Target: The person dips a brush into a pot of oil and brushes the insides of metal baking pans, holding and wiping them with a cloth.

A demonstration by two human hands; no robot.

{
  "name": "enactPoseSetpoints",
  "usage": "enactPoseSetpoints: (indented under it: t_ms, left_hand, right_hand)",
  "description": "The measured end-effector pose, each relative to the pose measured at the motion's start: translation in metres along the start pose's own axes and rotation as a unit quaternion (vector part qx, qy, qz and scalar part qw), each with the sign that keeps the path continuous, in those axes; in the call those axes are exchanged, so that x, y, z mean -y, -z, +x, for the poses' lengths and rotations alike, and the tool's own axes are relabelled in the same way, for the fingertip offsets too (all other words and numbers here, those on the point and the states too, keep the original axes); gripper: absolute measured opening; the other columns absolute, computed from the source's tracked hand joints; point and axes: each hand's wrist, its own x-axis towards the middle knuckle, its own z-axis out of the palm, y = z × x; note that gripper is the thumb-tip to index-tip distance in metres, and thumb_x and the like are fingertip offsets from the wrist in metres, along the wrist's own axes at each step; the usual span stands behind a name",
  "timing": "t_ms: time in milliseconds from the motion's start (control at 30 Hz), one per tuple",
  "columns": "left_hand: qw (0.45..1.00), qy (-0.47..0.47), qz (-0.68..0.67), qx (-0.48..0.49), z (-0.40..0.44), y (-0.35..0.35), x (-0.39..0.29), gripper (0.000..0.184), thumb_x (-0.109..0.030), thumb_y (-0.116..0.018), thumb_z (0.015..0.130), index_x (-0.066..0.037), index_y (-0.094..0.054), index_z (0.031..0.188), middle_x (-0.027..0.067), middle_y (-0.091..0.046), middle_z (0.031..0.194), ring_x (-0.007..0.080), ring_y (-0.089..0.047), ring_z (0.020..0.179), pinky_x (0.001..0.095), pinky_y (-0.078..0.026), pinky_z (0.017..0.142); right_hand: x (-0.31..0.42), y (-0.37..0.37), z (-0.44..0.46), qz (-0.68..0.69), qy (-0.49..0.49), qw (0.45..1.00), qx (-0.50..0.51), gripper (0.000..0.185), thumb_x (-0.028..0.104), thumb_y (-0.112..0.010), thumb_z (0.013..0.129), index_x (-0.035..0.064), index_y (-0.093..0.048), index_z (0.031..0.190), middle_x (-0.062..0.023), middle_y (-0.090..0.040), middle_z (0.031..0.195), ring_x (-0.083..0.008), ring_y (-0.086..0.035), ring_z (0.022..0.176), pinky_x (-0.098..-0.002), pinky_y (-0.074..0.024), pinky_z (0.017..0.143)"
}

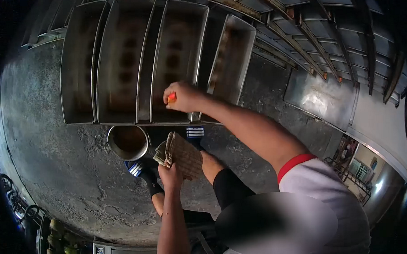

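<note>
My right hand (184,96) is closed around a small bright red and orange object (171,97), of a kind I cannot make out. It is over the near end of a long metal tray (176,111) with brown stains inside. Lower down, my left hand (170,175) grips a folded, quilted-looking cloth (186,159), its layered edges showing at the left. A round metal pot (146,149) with brown contents stands on the floor just left of the cloth, near my feet.
More long stained trays (78,64) lie side by side, one at the right (237,58). Metal racks (298,29) rise at upper right, near a shiny flat sheet (319,98). Sandals (134,169) are on my feet on the rough grey floor (56,154). Motorbike parts (13,201) show at lower left.
</note>
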Motion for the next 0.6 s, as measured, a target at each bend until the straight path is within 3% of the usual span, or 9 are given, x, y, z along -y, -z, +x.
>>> enactPoseSetpoints:
  t_ms: [33,67,167,233,333,400,467,500,600]
  left_hand:
    - [1.0,-0.001,0.001,-0.001,0.006,0.006,-0.007,0.027,-0.001,-0.051,0.081,0.004,-0.054,0.107,0.0089,-0.061,0.099,0.0148,-0.058,0.093,0.0314,-0.047,0.076]
    - [1.0,-0.018,0.021,0.001,0.011,0.013,-0.013,0.028,0.0,-0.05,0.081,0.004,-0.054,0.109,0.0089,-0.061,0.1,0.0152,-0.058,0.091,0.0309,-0.047,0.076]
    - [0.997,-0.043,0.059,-0.013,0.032,0.019,-0.028,0.028,-0.001,-0.049,0.083,0.003,-0.053,0.11,0.0083,-0.061,0.1,0.0158,-0.056,0.087,0.0287,-0.044,0.074]
    - [0.993,-0.047,0.088,-0.056,0.047,0.018,-0.038,0.029,-0.001,-0.053,0.082,0.005,-0.054,0.11,0.0132,-0.065,0.1,0.0197,-0.062,0.091,0.0299,-0.048,0.078]
    - [0.995,-0.052,0.044,-0.071,0.06,0.006,-0.04,0.024,-0.006,-0.056,0.087,0.005,-0.055,0.108,0.0103,-0.065,0.095,0.0161,-0.06,0.085,0.0295,-0.047,0.073]
    - [0.994,-0.028,-0.082,-0.061,0.061,-0.01,-0.056,0.018,-0.011,-0.059,0.091,0.004,-0.055,0.101,0.0053,-0.063,0.088,0.0123,-0.056,0.076,0.0279,-0.046,0.068]
    - [0.995,-0.047,-0.029,-0.078,0.066,-0.015,-0.061,0.017,-0.011,-0.058,0.092,0.003,-0.055,0.1,0.005,-0.062,0.087,0.0124,-0.056,0.076,0.0276,-0.046,0.068]
    - [0.994,-0.063,0.022,-0.091,0.069,-0.019,-0.062,0.016,-0.012,-0.058,0.092,0.003,-0.055,0.098,0.0048,-0.062,0.085,0.0125,-0.056,0.076,0.0274,-0.046,0.067]
    - [0.994,-0.067,0.019,-0.084,0.076,-0.023,-0.06,0.015,-0.013,-0.056,0.093,0.002,-0.056,0.095,0.0065,-0.062,0.085,0.0122,-0.056,0.077,0.0275,-0.045,0.067]
  right_hand:
    - [-0.018,0.006,0.022,-0.004,-0.009,1.0,0.013,0.017,0.015,-0.073,0.068,0.0073,-0.067,0.082,-0.0111,-0.063,0.086,-0.0268,-0.061,0.087,-0.0365,-0.048,0.079]
    - [-0.029,0.028,0.044,-0.021,0.074,0.996,-0.048,0.018,0.016,-0.074,0.066,0.0081,-0.067,0.081,-0.0118,-0.064,0.082,-0.0269,-0.062,0.086,-0.0365,-0.0485,0.077]
    - [-0.054,0.118,0.096,-0.13,0.156,0.936,-0.287,0.019,0.016,-0.075,0.067,0.0071,-0.066,0.081,-0.0114,-0.063,0.083,-0.0259,-0.063,0.082,-0.0347,-0.0492,0.074]
    - [-0.042,0.157,0.118,-0.175,0.192,0.894,-0.365,0.015,0.013,-0.072,0.068,0.0084,-0.067,0.082,-0.0135,-0.062,0.088,-0.0285,-0.062,0.084,-0.0361,-0.0493,0.076]
    - [-0.042,0.101,0.127,-0.213,0.083,0.92,-0.318,0.012,0.006,-0.067,0.068,0.0088,-0.066,0.079,-0.0165,-0.059,0.087,-0.033,-0.059,0.082,-0.0396,-0.0483,0.073]
    - [-0.039,0.022,0.092,-0.16,0.103,0.933,-0.304,0.009,0.002,-0.062,0.066,0.0065,-0.063,0.073,-0.018,-0.053,0.08,-0.0355,-0.053,0.073,-0.0446,-0.0426,0.061]
    - [-0.019,-0.041,0.03,-0.085,0.058,0.958,-0.269,0.015,-0.001,-0.065,0.066,0.0086,-0.066,0.077,-0.0159,-0.053,0.077,-0.0336,-0.056,0.072,-0.0402,-0.0451,0.063]
    - [0.003,-0.043,-0.006,-0.037,-0.013,0.986,-0.161,0.014,-0.002,-0.067,0.069,0.0079,-0.067,0.079,-0.013,-0.057,0.079,-0.0288,-0.061,0.077,-0.0362,-0.0483,0.069]
    - [-0.006,-0.04,-0.039,0.18,-0.03,0.969,-0.168,0.018,0.003,-0.071,0.075,0.0039,-0.063,0.091,-0.0079,-0.062,0.091,-0.0198,-0.063,0.087,-0.0318,-0.0503,0.076]
